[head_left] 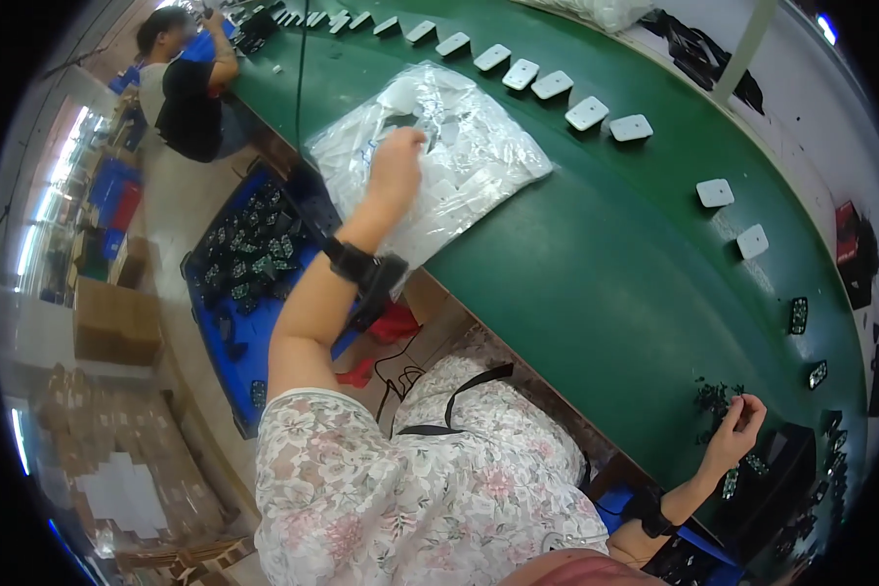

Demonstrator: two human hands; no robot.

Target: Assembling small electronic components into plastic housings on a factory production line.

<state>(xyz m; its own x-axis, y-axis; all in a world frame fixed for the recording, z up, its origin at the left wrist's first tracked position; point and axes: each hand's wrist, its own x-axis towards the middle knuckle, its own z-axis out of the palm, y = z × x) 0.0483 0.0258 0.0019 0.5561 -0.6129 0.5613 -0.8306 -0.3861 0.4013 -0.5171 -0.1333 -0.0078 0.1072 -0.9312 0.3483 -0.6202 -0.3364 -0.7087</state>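
Observation:
At the upper middle, my left hand (397, 161) is over a large clear plastic bag (483, 166) that lies on the green table and holds white pieces. Its fingers are curled at the bag's torn opening; what they grip is hidden. Far off to the right, my right hand (737, 435) has its fingertips pinched together beside a loose pile of small black parts (711, 396). Whatever is between those fingertips is too small to name. Close to the right wrist are a black box (789, 479) and some small dark circuit boards (731, 483).
White rounded covers (631, 128) run in a curved row along the far side of the green table (547, 264). Dark keypad-like pieces (799, 314) continue it at right. A blue bin (234, 352) of dark parts stands at left. Another person (190, 93) sits at the far left.

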